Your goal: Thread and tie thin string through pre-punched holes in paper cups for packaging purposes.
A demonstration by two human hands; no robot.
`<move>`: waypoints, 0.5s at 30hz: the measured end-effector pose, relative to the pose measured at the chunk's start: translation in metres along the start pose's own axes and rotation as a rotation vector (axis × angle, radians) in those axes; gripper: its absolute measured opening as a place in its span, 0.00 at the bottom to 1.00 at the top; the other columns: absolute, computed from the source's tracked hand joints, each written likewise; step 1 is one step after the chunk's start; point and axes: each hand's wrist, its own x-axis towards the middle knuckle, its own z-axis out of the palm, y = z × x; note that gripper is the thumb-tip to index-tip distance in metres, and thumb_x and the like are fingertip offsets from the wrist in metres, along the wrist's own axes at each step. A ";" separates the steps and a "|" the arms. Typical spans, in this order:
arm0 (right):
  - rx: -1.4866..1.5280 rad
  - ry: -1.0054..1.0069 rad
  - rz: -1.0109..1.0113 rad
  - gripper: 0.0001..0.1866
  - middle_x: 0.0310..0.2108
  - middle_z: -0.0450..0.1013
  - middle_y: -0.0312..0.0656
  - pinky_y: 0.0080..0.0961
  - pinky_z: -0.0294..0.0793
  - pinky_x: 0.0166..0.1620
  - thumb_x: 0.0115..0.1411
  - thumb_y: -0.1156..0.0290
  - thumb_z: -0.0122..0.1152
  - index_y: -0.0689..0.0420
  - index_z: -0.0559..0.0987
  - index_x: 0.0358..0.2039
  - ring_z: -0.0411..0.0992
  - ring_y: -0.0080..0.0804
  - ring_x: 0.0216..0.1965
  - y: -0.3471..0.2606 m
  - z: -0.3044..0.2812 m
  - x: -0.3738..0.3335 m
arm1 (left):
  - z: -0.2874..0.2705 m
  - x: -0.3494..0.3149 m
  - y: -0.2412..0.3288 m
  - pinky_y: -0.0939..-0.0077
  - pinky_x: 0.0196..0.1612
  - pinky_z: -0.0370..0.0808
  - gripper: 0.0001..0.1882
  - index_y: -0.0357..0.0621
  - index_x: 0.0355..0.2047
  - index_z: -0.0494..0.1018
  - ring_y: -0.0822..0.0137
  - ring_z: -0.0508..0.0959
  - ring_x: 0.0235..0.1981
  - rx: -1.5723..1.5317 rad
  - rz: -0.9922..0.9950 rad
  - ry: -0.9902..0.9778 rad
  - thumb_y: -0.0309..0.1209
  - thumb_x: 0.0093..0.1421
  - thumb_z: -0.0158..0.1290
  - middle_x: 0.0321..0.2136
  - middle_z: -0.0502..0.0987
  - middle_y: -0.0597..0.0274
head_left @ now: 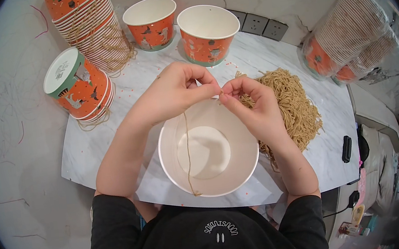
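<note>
Close to my body stands a white paper bucket [243, 161], its open mouth facing up. Both hands meet over its far rim. My left hand [181, 89] is closed in a pinch on a tan string [188, 148], which hangs across the bucket's mouth to a small knot at the near rim. Fingertips of my right hand [254, 106] pinch at the same spot, against the left fingertips; the string's end there is too small to make out clearly. Beside my right hand lies a big heap of loose tan strings [293, 101].
Two orange-printed paper buckets [210, 47] stand at the back near wall sockets [255, 23]. At the left are a tall stack of buckets [95, 33] with strings and a shorter upside-down stack [79, 86]. Plastic-wrapped buckets [346, 34] are at far right, a black object [346, 149] nearer.
</note>
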 end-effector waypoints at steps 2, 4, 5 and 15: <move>0.019 0.004 0.002 0.08 0.31 0.76 0.33 0.20 0.72 0.43 0.62 0.74 0.66 0.66 0.80 0.37 0.70 0.19 0.35 0.001 0.000 0.000 | -0.001 0.000 0.000 0.84 0.30 0.70 0.08 0.35 0.31 0.81 0.83 0.75 0.27 0.002 0.008 0.000 0.30 0.60 0.62 0.26 0.79 0.70; 0.129 -0.022 0.110 0.08 0.32 0.76 0.33 0.19 0.72 0.43 0.62 0.73 0.66 0.65 0.81 0.37 0.70 0.18 0.36 0.002 -0.002 0.001 | 0.000 -0.002 0.003 0.85 0.32 0.70 0.08 0.35 0.33 0.81 0.83 0.75 0.29 -0.025 0.034 0.028 0.29 0.61 0.62 0.27 0.80 0.69; 0.129 -0.023 0.111 0.08 0.32 0.76 0.33 0.19 0.72 0.43 0.62 0.73 0.66 0.65 0.81 0.37 0.70 0.18 0.36 0.002 -0.003 0.001 | 0.001 -0.001 0.002 0.85 0.32 0.70 0.08 0.35 0.33 0.81 0.83 0.75 0.29 -0.026 0.034 0.028 0.29 0.61 0.62 0.27 0.80 0.69; 0.178 -0.021 0.159 0.08 0.32 0.76 0.33 0.19 0.73 0.42 0.62 0.72 0.66 0.64 0.80 0.36 0.71 0.18 0.38 -0.003 -0.003 0.002 | 0.003 -0.005 0.010 0.82 0.30 0.71 0.09 0.35 0.33 0.81 0.80 0.76 0.25 0.215 0.035 0.082 0.29 0.57 0.64 0.27 0.82 0.65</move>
